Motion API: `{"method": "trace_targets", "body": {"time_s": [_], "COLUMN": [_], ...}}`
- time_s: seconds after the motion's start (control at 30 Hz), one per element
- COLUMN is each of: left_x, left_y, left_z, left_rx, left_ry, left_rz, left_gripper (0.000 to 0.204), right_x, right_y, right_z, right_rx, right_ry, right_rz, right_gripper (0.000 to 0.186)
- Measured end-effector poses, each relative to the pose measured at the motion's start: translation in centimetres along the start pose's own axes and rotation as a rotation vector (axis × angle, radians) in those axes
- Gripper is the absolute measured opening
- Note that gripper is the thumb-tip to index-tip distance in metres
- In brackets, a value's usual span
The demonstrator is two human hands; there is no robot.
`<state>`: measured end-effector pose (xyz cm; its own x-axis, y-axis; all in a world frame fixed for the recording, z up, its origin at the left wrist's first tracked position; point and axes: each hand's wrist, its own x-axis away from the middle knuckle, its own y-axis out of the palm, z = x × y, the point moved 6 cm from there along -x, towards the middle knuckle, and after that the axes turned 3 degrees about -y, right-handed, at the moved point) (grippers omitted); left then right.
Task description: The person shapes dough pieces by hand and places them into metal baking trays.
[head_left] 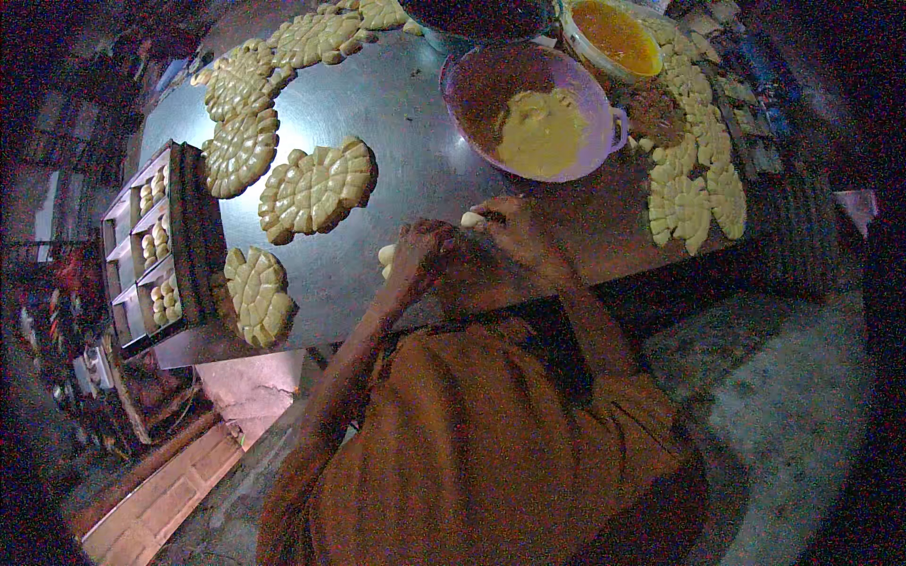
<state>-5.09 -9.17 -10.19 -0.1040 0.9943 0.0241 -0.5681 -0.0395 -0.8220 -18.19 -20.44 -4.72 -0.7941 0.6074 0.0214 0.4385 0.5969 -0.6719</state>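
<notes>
Both hands are low over the metal table, close together near its front edge. My right hand (517, 231) is closed, with a small pale dough piece (472, 219) at its fingertips. To its left my left hand (429, 247) has its fingers curled; whatever they may hold is hidden. Beside the left wrist lie pale dough balls (386, 256), partly covered by it. Beyond the right hand stands a purple basin (604, 108) with a soft yellow filling (547, 132) inside. A round, segmented dough cluster (316, 189) rests on the table to the left.
Another dough cluster (258, 297) lies near the front left edge. A compartmented tray (121, 250) with dough balls stands at the left. More clusters line the back left and the right side (679, 208). A bowl of orange liquid (618, 42) and a dark basin (481, 19) stand behind.
</notes>
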Motion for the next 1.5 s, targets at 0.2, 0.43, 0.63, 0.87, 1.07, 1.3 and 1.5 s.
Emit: {"method": "trace_targets", "body": {"time_s": [0.2,0.43,0.63,0.87,1.07,1.3,1.5], "left_x": [1.5,3.3,4.5,3.8,4.4,8.4,8.3], "left_y": [4.5,5.4,-1.1,-1.8,0.0,0.8,2.5], "left_z": [-1.0,-2.3,-2.1,-3.9,-5.9,-11.2,-11.0], "left_rx": [-0.240,-0.360,0.071,0.109,0.266,0.424,0.120], "left_ry": [0.011,-0.083,-0.171,-0.054,-0.108,-0.278,-0.111], "left_rz": [0.128,0.271,0.342,0.233,0.211,0.030,0.012], "left_gripper": [0.031,0.036,0.032,0.037,0.044,0.086,0.106], "right_x": [-0.6,-1.7,-1.0,3.9,7.3,6.8,1.5], "right_y": [4.3,8.7,7.1,5.6,9.1,8.5,7.8], "right_z": [3.9,3.5,1.4,0.4,2.0,1.5,-1.9], "right_rx": [0.182,-0.035,-0.110,0.121,0.128,0.203,0.125], "right_ry": [-0.248,-0.556,-0.637,-0.170,-0.225,-0.426,-0.509], "right_rz": [0.055,-0.079,-0.157,0.036,0.030,0.008,0.031], "right_gripper": [0.027,0.027,0.023,0.022,0.030,0.042,0.050]}}
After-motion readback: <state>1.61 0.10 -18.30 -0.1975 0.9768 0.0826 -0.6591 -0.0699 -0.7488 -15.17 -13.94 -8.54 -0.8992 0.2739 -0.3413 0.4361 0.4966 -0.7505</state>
